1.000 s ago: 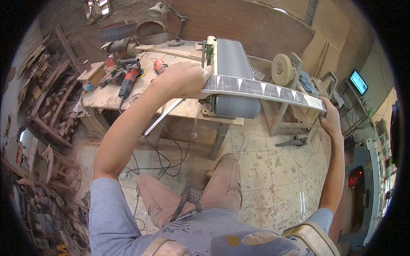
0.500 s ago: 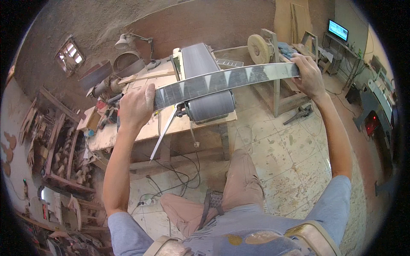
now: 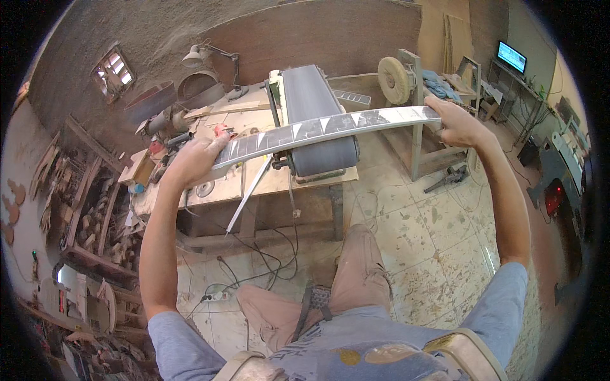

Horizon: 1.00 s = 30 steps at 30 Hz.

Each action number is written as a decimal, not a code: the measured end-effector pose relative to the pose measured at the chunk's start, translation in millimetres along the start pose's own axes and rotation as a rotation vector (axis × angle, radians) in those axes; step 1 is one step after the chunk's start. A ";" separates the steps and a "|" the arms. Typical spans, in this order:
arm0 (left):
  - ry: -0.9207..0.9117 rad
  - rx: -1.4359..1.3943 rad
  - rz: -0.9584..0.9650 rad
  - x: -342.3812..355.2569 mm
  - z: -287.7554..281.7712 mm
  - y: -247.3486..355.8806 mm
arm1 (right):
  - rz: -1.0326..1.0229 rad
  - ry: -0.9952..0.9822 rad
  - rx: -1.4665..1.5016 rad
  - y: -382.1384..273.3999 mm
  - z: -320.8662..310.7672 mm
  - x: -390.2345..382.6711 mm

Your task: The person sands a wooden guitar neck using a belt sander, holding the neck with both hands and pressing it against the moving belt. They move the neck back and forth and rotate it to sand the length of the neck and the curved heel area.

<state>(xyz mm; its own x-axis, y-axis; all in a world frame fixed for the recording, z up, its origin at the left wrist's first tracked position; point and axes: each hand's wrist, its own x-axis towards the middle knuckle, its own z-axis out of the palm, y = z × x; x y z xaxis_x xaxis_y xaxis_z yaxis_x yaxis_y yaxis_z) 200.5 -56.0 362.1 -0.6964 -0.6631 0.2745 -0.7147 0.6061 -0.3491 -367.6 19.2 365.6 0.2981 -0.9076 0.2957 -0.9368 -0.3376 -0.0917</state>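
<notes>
Between my hands is a long dark guitar fretboard (image 3: 337,126) with pale edges and white triangular inlays. My left hand (image 3: 194,159) is closed around its left end, the thumb on its upper face. At the other end my right hand (image 3: 459,124) grips it, fingers mostly hidden behind. Beyond and below the strip stands a belt sander (image 3: 310,89) with a wide grey belt, its rounded near end (image 3: 324,157) showing under the fretboard. Whether fretboard and belt touch, I cannot tell.
The sander stands on a wooden workbench (image 3: 216,198) with a desk lamp (image 3: 192,57) behind. At right are a buffing wheel (image 3: 395,80) on a wooden frame and a tool (image 3: 447,180) on the tiled floor. Black cables (image 3: 270,260) lie near my legs.
The fretboard has tipped, so its inlaid face shows brighter and its near edge is visible. My left hand has moved slightly left and down; the right thumb now lies along the end.
</notes>
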 end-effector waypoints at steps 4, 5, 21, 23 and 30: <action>0.138 0.154 -0.143 0.6 7.8 8.2 | -0.067 0.298 -0.123 -0.5 35.6 2.4; 0.166 0.129 -0.187 3.4 2.0 15.4 | -0.063 0.381 -0.126 -3.4 40.3 3.9; 0.346 -0.065 -0.320 7.1 -6.4 38.0 | -0.213 0.674 -0.274 5.5 44.3 -1.9; 0.139 -0.131 -0.237 2.8 -6.8 19.3 | -0.156 0.419 -0.183 -1.2 28.9 -4.6; -0.515 -1.196 -0.677 -21.9 -56.2 -13.2 | 0.194 -0.576 -0.026 -61.0 -98.9 20.3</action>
<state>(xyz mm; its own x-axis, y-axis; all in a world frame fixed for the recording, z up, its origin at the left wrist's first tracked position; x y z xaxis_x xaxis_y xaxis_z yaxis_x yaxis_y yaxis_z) 221.6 -24.7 411.1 -0.2975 -0.8872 -0.3527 -0.6939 -0.0528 0.7181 -322.5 46.1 471.3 0.1657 -0.9434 -0.2871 -0.9860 -0.1528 -0.0671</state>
